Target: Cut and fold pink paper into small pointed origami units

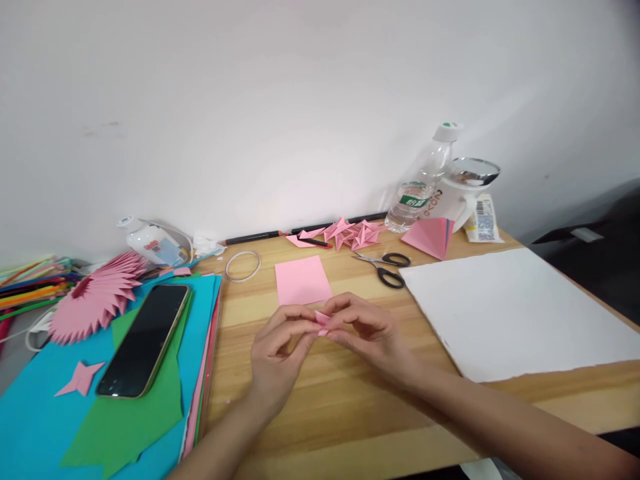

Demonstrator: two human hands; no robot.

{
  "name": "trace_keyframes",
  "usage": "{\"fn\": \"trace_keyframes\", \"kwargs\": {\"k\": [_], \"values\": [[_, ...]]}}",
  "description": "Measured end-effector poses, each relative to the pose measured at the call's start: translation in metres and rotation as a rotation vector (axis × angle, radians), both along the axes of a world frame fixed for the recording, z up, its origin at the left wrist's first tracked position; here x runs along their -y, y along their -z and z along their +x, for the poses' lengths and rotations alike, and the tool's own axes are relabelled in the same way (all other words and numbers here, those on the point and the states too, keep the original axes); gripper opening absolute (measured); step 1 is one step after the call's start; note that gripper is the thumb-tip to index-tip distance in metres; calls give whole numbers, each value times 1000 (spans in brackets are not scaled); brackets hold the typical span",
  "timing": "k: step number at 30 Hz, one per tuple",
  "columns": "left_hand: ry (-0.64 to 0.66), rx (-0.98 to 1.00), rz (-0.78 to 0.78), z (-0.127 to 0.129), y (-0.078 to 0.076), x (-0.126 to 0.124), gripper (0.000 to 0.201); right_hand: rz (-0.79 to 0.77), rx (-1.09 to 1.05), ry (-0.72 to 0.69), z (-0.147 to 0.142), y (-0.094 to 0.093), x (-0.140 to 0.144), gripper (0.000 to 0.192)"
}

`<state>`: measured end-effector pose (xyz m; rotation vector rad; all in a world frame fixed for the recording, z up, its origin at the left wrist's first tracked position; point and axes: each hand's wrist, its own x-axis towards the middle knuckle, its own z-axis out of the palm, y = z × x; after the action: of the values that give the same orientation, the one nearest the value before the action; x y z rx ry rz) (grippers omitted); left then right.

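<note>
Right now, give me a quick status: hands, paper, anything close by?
Both hands pinch the small pink folded paper: left hand, right hand. Pink sheet lies just behind. Scissors apart.

Phone (143, 340) on coloured sheets (30, 420); scissors (387, 267) nearby.

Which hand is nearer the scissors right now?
Right. The right hand sits just below and left of the scissors, pinching a small pink folded piece; the left hand is farther left.
</note>
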<state>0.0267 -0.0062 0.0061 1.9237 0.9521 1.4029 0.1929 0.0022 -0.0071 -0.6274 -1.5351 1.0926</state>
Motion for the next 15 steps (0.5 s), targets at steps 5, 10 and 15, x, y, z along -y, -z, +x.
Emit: {"fn": "trace_keyframes", "kwargs": {"k": [5,10,15], "values": [[-40,-80,183,-3,2,5,21,227,69,100,1,-3,5,16],[-36,-99,216,-3,2,7,29,360,141,186,1,-4,9,18],[-23,-98,238,-2,-1,7,28,305,144,161,0,-3,9,16]]}}
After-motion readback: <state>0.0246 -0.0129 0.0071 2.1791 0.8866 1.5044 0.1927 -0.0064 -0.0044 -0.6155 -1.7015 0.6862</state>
